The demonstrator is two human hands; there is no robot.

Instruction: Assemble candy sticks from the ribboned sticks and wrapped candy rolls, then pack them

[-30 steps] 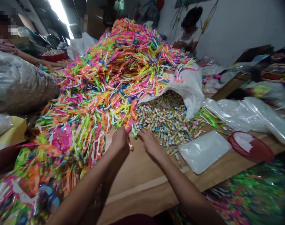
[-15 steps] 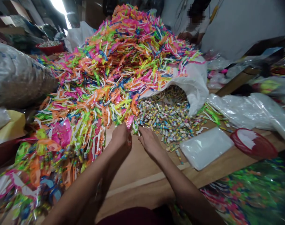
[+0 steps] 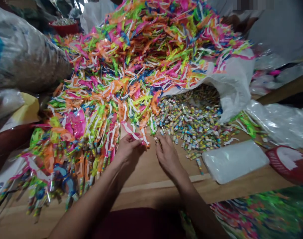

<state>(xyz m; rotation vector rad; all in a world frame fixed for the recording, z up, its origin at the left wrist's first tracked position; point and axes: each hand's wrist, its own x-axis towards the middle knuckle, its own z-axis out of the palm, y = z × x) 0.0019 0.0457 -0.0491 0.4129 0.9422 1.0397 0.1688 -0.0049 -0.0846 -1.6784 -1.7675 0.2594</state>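
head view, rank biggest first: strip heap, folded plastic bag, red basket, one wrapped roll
1. Strip heap
2. Folded plastic bag and red basket: too close to rank, as the basket runs out of frame
3. One wrapped roll

Bare pale wooden tabletop [image 3: 151, 169] open between and behind my hands. Ahead-left of my left hand [image 3: 128, 149], neon plastic ribbon heap [image 3: 111, 83] blocks; ahead-right of my right hand [image 3: 167, 156], small wrapped cylinders [image 3: 191, 127] scatter.

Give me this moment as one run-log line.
left hand: on multicoloured plastic streamers | right hand: beside small colourful wrapped tubes | under: wooden table
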